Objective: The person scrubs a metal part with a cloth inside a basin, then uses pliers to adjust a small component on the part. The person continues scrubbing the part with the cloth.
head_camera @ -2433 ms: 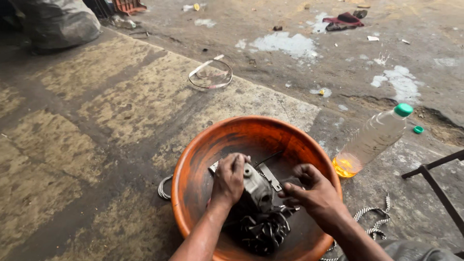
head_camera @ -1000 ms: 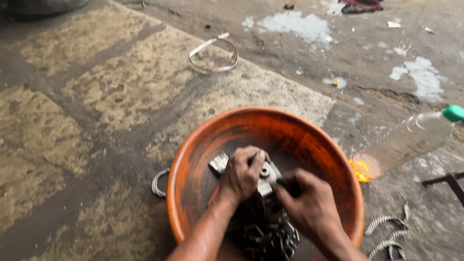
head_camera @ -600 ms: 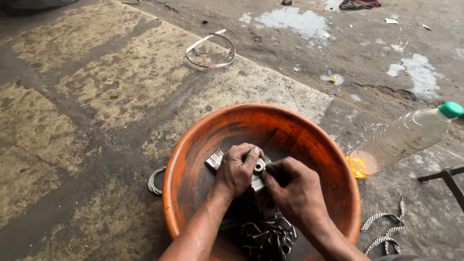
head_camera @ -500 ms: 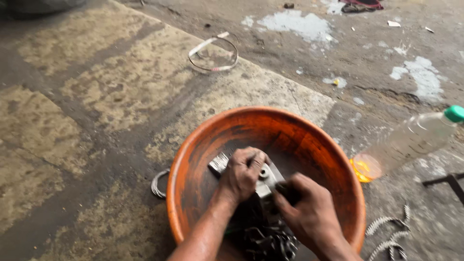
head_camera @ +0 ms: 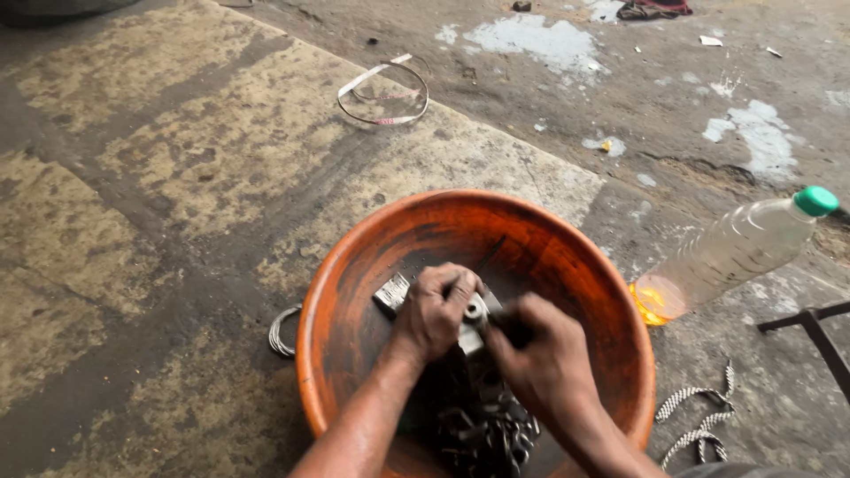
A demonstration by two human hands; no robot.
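An orange basin stands on the concrete floor in front of me. Inside it lies a grey metal machine part, dark with oil. My left hand grips the part from its left side. My right hand closes on the part's right side, fingers curled around a dark piece I cannot make out. A greasy chain is heaped in the basin's near side, below both hands. A small flat metal piece sticks out to the left of my left hand.
A clear plastic bottle with a green cap lies tilted right of the basin, a little yellow liquid at its bottom. A wire ring sits by the basin's left side, a strap loop farther away, a patterned cord and dark metal bar at right.
My hands have come closer together over the metal part, the right hand moving up toward the left. The view has tilted a little, and the bottle sits more to the right.
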